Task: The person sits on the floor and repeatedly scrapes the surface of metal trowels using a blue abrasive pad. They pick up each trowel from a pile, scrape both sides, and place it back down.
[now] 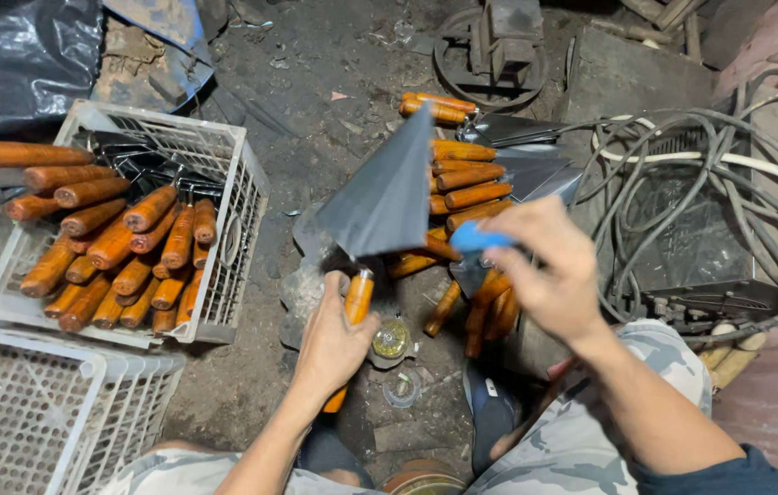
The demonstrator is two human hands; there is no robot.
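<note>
Left grip [334,344] clamps the trowel's orange handle [358,298], blade [389,197] raised toward right grip [545,275] pinching a blue marker [479,240] beside it.

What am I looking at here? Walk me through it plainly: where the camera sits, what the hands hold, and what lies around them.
There is one picture, taken by a camera worn on a person's head, looking down at their own two bare hands and knees.

The left hand closes its grip around the orange wooden handle of a trowel, whose dark pointed metal blade stands up towards the camera. The right hand pinches a small blue object beside the blade; what it is cannot be told.

On the dirty ground behind lies a pile of similar trowels. On the left, a white plastic crate holds many more. A second white crate sits nearer. Tangled cables lie on the right.
</note>
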